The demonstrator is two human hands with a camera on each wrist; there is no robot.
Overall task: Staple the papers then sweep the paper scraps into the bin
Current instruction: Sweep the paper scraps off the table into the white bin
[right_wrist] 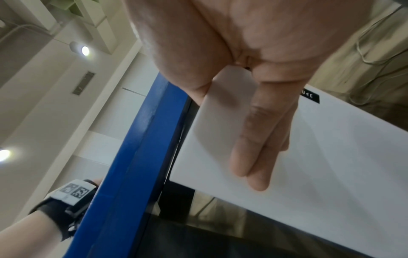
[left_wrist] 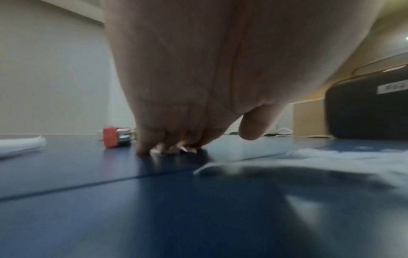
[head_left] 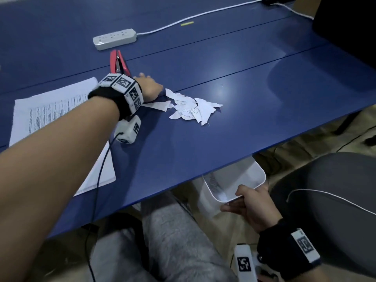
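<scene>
The left hand stands on its little-finger edge on the blue tabletop, fingers straight and together with their tips touching the surface, as the left wrist view shows. It holds nothing. The hand sits at the left end of the torn paper scraps, touching the nearest pieces; the scraps lie in a loose heap toward the middle of the tabletop, well back from the near edge.

The red stapler lies just behind the left wrist, and the printed papers lie flat near the left edge, partly under the forearm. A white power strip lies farther back, its cable running toward the far right corner.

Below the near edge, the right hand grips the rim of the white bin, thumb inside and fingers flat along its outer wall. The bin's mouth sits partly under the tabletop edge.
</scene>
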